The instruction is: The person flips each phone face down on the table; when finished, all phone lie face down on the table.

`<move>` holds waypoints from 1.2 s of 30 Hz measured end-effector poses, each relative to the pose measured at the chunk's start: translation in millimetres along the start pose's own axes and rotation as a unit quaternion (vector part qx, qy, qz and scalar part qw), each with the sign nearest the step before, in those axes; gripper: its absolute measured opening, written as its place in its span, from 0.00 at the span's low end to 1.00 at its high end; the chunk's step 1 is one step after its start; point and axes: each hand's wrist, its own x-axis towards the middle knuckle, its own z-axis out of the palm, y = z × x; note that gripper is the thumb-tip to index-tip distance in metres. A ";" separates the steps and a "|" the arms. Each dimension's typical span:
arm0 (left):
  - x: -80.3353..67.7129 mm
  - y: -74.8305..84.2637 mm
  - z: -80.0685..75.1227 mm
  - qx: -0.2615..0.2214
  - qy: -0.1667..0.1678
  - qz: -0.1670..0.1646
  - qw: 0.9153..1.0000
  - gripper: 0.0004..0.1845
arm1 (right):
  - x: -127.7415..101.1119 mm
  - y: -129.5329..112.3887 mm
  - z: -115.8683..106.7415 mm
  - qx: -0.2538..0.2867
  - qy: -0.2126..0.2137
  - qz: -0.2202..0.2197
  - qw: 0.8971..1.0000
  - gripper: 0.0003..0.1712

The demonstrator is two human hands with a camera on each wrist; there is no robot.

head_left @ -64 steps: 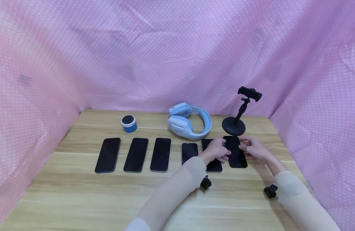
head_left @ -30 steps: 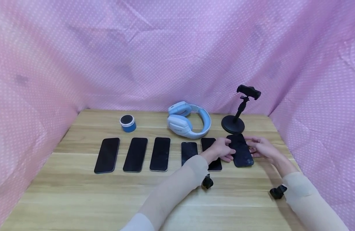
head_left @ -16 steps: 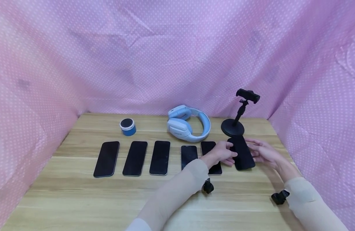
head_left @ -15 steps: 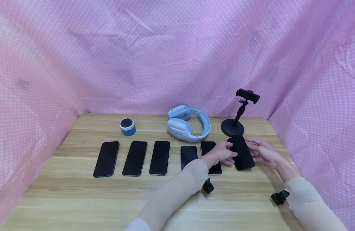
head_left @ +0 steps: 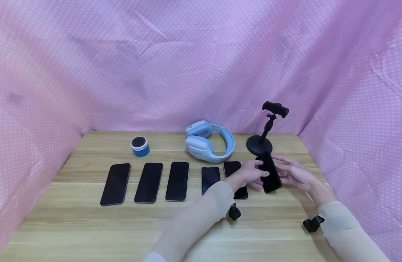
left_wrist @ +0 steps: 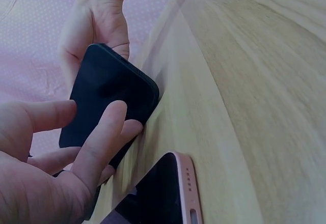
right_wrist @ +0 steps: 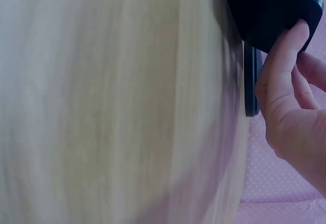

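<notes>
A person's two hands lift one long edge of a slim black smartphone (head_left: 269,171) off the pale wooden table (head_left: 89,225), its lower end resting near the table's right side, just in front of the round base of a black phone stand (head_left: 260,143). The left hand (head_left: 250,174) reaches across from the left, forearm stretched over the table, thumb on the dark screen and fingers (left_wrist: 122,132) curled under the edge, gripping it. The right hand (head_left: 294,174) cups the phone's far side, fingertips (right_wrist: 285,51) pinching its rim. Beside it lies a pink-edged phone (left_wrist: 168,193), the nearest of a row of dark-screened phones (head_left: 148,182) lying flat. Behind the row sit pale blue over-ear headphones (head_left: 207,143) and a small round blue speaker (head_left: 139,146).
</notes>
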 end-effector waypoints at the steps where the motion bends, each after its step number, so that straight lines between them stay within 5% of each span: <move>1: -0.5 0.5 0.4 -0.006 -0.004 0.003 1.000 0.32 | -0.2 -0.4 1.6 -0.002 -0.003 -0.001 1.000 0.21; 24: -2.5 -2.0 -4.0 -0.062 -0.026 0.036 0.997 0.28 | 6.2 9.9 7.9 -0.056 -0.015 -0.009 0.998 0.23; 36: -4.2 -6.8 -7.1 -0.097 -0.021 0.062 0.993 0.25 | 9.2 5.6 13.6 -0.146 0.023 -0.012 0.989 0.36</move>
